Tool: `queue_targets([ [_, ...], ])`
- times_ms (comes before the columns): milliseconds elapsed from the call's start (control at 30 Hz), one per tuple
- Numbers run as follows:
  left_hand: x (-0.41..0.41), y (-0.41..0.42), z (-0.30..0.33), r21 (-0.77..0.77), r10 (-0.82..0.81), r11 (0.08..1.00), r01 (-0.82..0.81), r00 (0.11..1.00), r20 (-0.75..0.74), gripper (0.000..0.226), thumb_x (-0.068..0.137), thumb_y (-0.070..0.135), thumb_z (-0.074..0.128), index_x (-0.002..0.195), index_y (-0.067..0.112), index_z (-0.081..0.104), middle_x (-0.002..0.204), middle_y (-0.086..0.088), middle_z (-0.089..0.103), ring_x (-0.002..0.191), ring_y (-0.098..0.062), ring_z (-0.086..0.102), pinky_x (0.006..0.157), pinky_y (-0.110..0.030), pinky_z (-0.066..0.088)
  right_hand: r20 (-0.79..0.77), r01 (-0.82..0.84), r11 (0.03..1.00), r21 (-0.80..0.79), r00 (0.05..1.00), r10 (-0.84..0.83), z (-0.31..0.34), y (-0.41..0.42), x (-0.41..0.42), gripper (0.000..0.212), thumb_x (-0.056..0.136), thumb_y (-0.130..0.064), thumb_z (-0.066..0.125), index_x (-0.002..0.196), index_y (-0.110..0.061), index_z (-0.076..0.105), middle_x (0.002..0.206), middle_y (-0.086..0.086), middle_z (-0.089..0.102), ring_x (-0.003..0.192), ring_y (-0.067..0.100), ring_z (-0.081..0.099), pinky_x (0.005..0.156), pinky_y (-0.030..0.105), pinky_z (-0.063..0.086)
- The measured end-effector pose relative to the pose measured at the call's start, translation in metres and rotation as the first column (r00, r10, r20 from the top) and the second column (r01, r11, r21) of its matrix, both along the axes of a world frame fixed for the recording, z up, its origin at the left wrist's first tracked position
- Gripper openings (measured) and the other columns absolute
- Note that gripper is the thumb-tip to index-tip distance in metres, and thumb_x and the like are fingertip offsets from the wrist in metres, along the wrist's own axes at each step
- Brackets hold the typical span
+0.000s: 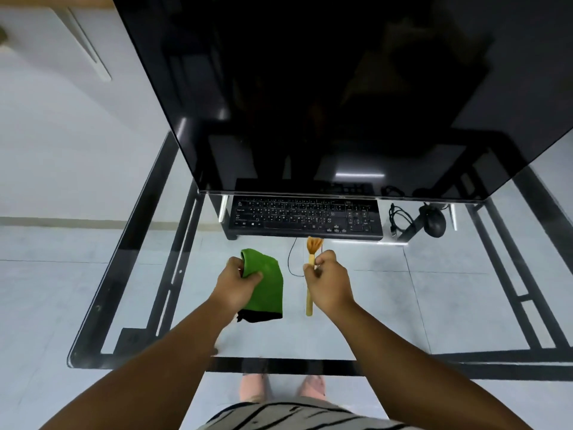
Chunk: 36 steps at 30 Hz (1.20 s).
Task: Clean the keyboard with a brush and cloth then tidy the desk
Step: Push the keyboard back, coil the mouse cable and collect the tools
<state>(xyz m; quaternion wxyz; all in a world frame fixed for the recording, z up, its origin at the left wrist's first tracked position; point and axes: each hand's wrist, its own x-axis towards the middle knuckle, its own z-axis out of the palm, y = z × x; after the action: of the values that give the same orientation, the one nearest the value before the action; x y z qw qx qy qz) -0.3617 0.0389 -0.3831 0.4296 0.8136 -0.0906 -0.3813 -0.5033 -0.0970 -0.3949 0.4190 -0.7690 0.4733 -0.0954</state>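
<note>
A black keyboard lies on the glass desk, partly under the large dark monitor. My left hand grips a green cloth with a black edge, just in front of the keyboard. My right hand holds a wooden brush by its handle, bristles pointing at the keyboard's front edge. The brush tip stands a little short of the keys.
A black mouse and a coiled black cable lie right of the keyboard. A thin cable runs from the keyboard toward me. The desk's black frame and the tiled floor show through the glass.
</note>
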Motion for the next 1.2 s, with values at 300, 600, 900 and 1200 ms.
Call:
queue_targets([
  [300, 0.025, -0.02, 0.083, -0.409, 0.13, 0.901, -0.142, 0.99, -0.057, 0.032, 0.085, 0.002, 0.069, 0.107, 0.012, 0.048, 0.103, -0.012, 0.069, 0.093, -0.027, 0.069, 0.071, -0.038, 0.057, 0.311, -0.025, 0.991, -0.13, 0.948, 0.065, 0.077, -0.043, 0.039, 0.021, 0.086, -0.02, 0.068, 0.098, -0.014, 0.052, 0.059, -0.006, 0.054, 0.055, 0.01, 0.054, 0.059, 0.031, 0.049],
  [600, 0.084, -0.016, 0.198, -0.687, 0.166, 0.722, -0.082, 0.984, 0.057, 0.024, 0.088, 0.001, 0.063, 0.103, 0.017, 0.052, 0.101, -0.011, 0.069, 0.088, -0.024, 0.071, 0.068, -0.036, 0.057, 0.565, 0.033, 0.975, -0.219, 0.819, 0.099, 0.185, -0.053, 0.123, 0.024, 0.079, -0.03, 0.077, 0.095, -0.026, 0.06, 0.066, -0.005, 0.065, 0.059, 0.005, 0.062, 0.062, 0.022, 0.05],
  [900, 0.201, 0.003, 0.315, -0.826, 0.187, 0.562, -0.028, 0.978, 0.094, 0.024, 0.089, -0.001, 0.059, 0.104, 0.016, 0.055, 0.1, -0.007, 0.07, 0.086, -0.02, 0.07, 0.063, -0.03, 0.058, 0.697, 0.081, 0.952, -0.295, 0.7, 0.156, 0.308, -0.04, 0.23, 0.017, 0.077, -0.027, 0.078, 0.085, -0.024, 0.064, 0.063, 0.0, 0.065, 0.056, 0.006, 0.058, 0.061, 0.022, 0.048],
  [1200, 0.332, -0.009, 0.386, -0.846, 0.226, 0.533, -0.006, 0.965, 0.135, 0.032, 0.088, 0.004, 0.063, 0.117, 0.014, 0.051, 0.107, -0.01, 0.07, 0.089, -0.024, 0.071, 0.068, -0.039, 0.057, 0.657, 0.076, 0.908, -0.412, 0.715, 0.239, 0.404, -0.034, 0.321, 0.022, 0.072, -0.034, 0.081, 0.081, -0.023, 0.063, 0.063, -0.001, 0.065, 0.059, 0.013, 0.064, 0.061, 0.029, 0.054],
])
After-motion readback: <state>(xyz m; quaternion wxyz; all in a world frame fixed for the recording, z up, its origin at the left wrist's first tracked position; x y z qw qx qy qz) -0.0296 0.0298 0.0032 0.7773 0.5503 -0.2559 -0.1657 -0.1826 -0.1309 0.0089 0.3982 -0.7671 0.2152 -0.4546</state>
